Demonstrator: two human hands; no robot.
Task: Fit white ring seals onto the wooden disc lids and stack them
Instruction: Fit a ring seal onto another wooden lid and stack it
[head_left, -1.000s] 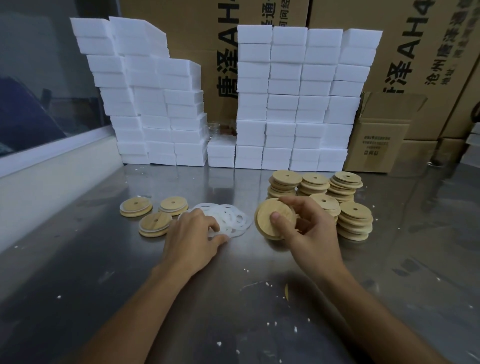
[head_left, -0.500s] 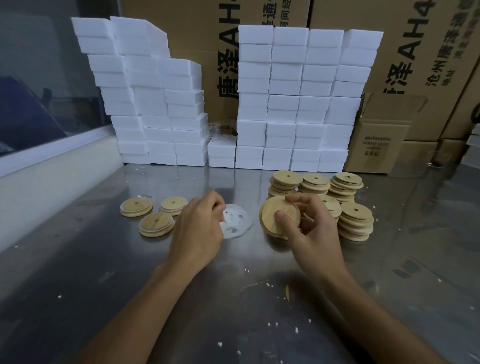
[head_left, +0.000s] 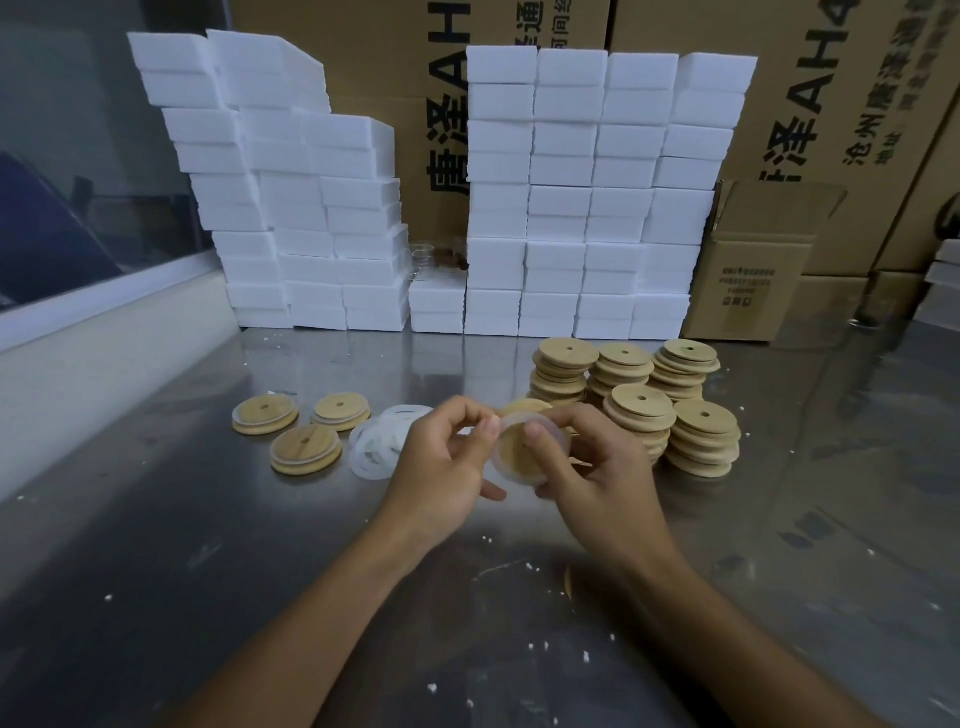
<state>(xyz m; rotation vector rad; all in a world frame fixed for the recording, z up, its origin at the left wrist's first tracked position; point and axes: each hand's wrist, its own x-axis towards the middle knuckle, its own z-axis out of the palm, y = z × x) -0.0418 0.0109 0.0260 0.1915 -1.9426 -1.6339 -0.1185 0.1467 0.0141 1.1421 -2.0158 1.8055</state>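
Lid (head_left: 519, 451), wooden disc, 1 piece: held above the table between both hands, flat face tilted toward the person, a white ring seal (head_left: 558, 435) lying around its rim, seating apparently unfinished. Right hand (head_left: 597, 467) gripped the disc from the right, thumb pressed on its face. Left hand (head_left: 441, 462) pinched the ring's left edge; both hands equally near. Loose seals (head_left: 379, 447), 1 pile, lay just left of the hands; 3 fitted lids (head_left: 306, 449) lay farther left. Bare lid stacks (head_left: 644, 395), 5, stood just right and behind. Steel table (head_left: 208, 571), crumb-flecked. White foam blocks (head_left: 571, 208) and cardboard cartons (head_left: 753, 270) lined the back.
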